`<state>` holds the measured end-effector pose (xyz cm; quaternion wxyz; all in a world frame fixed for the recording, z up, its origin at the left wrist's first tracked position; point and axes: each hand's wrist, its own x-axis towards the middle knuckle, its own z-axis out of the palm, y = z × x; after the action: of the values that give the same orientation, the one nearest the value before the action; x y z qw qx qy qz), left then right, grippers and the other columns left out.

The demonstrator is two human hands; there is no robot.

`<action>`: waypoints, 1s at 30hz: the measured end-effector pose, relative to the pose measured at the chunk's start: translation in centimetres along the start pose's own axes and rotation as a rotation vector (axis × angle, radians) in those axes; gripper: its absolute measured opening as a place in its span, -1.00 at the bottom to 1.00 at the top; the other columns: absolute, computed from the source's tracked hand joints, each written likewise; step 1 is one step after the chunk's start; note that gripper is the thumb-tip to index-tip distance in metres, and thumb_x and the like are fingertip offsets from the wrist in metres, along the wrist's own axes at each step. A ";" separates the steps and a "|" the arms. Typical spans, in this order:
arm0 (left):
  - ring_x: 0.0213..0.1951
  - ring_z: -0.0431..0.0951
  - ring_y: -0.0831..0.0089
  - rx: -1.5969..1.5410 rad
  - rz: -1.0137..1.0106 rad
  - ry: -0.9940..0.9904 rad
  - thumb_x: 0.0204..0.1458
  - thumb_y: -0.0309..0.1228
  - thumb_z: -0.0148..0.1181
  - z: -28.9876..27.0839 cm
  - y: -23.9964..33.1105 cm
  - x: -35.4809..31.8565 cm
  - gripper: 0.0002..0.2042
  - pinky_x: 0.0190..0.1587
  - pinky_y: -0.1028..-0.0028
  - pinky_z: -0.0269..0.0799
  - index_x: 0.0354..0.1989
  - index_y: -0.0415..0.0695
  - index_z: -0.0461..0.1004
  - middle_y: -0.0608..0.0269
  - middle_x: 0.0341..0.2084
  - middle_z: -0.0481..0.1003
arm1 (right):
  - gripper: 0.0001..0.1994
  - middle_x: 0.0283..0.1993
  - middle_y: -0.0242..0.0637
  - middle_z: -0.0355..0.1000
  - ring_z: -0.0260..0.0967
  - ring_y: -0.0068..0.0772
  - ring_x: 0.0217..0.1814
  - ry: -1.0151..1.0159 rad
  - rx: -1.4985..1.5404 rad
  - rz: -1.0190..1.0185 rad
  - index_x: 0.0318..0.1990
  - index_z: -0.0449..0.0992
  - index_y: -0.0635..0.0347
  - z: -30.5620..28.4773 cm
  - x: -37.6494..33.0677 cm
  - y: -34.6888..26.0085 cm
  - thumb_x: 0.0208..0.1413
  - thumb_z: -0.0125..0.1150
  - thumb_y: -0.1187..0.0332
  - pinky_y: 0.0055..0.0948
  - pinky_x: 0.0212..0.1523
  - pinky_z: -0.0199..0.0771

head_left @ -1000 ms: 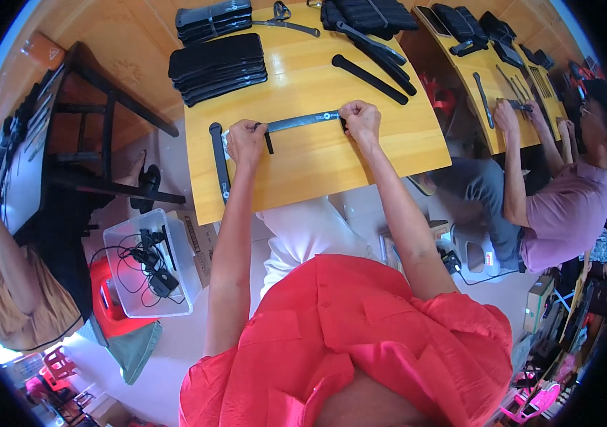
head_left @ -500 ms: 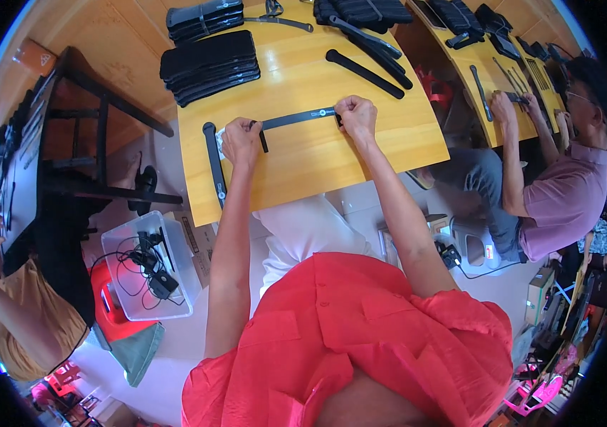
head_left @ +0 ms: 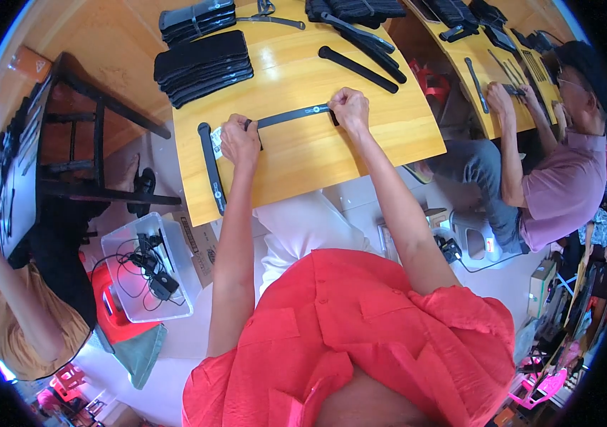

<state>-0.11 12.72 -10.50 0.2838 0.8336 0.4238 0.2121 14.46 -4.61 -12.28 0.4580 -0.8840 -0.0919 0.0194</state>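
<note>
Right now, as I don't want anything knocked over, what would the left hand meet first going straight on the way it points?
Probably the nearer black stack, ahead of the left hand across the table; the hand might pass over it, since its height is unclear from this one view.

The table (head_left: 296,160) is smooth, glossy wood; the bin (head_left: 185,267), clear plastic. The black stack (head_left: 200,58) has a matt, cloth-like face. The dark strap (head_left: 286,116) looks smooth, perhaps fabric, too small to tell.
</note>
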 end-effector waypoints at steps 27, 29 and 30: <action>-0.06 0.42 0.09 0.008 0.320 -0.015 -0.02 -0.30 0.13 -2.6 0.5 -1.3 -0.68 -0.06 0.21 0.33 -0.12 -0.22 0.43 -0.02 -0.14 0.43 | -0.83 -0.37 -0.09 0.48 0.47 -0.13 -0.32 0.187 -0.192 -0.359 -0.50 0.55 0.22 -2.6 -2.6 -2.5 -0.02 0.10 0.35 -0.20 -0.32 0.48; 0.08 0.28 0.10 0.135 0.518 0.008 0.03 -0.20 0.06 -1.6 0.3 -2.8 -0.56 0.07 0.15 0.18 0.00 -0.25 0.33 -0.04 -0.01 0.32 | -0.80 -0.12 -0.09 0.41 0.41 -0.15 -0.08 -0.053 -0.314 -0.261 -0.27 0.53 0.19 -2.7 -4.6 -4.6 0.02 0.06 0.31 -0.15 -0.09 0.40; 0.21 0.14 0.11 0.260 0.724 0.028 0.07 -0.11 -0.01 -0.9 0.3 -3.5 -0.45 0.19 0.10 0.03 0.13 -0.27 0.22 -0.05 0.13 0.21 | -0.72 0.02 -0.06 0.32 0.28 -0.16 0.08 -0.065 -0.357 -0.535 -0.11 0.44 0.20 -1.7 -5.3 -4.1 0.05 0.03 0.28 -0.13 0.05 0.25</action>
<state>-2.43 9.93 -10.05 0.0764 0.9554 0.1292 0.2543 8.91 -4.61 -8.21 0.2816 -0.8937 -0.3376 -0.0898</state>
